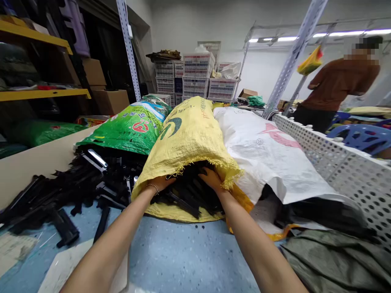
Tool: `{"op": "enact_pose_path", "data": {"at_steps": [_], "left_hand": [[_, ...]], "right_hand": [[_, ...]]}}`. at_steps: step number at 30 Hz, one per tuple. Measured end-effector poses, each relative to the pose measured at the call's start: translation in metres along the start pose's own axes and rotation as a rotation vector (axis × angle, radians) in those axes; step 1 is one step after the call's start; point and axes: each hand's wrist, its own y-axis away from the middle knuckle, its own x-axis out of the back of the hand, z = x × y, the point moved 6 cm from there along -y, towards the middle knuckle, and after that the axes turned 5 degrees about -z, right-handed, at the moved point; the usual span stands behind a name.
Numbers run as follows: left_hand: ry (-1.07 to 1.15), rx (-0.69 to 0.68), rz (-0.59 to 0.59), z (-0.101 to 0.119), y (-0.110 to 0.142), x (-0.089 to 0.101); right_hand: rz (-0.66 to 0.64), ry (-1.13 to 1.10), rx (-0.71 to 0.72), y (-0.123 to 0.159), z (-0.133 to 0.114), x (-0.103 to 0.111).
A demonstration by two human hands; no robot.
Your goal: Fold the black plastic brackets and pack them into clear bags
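A yellow woven sack (189,130) lies on its side on the blue speckled floor (171,252), its frayed mouth facing near, and black plastic pieces (186,193) fill that mouth. The left hand (161,183) is pushed under the sack's near edge, its fingers hidden, so I cannot tell whether it grips anything. The right hand (212,179) lies spread over the pieces at the mouth, not pinching. A loose heap of black pieces (51,199) lies on the floor to the left, so much is outside the sack. A green sack (134,126) lies beyond that heap, and a white sack (269,150) lies against the yellow one on the right, with dark contents showing at its mouth. Stacked white crates (195,77) stand far off, and a co-worker (339,85) stands far right.
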Motion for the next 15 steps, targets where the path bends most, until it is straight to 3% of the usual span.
{"op": "enact_pose_path", "data": {"at_steps": [8,15], "left_hand": [[-0.119,0.016,-0.139,0.008,0.063,-0.023],[-0.177,0.036,-0.197,0.024,0.133,-0.037]], "right_hand": [[0.014,0.014,-0.077,0.09,0.001,0.009],[0.018,-0.013,-0.007,0.179,-0.017,-0.011]]}}
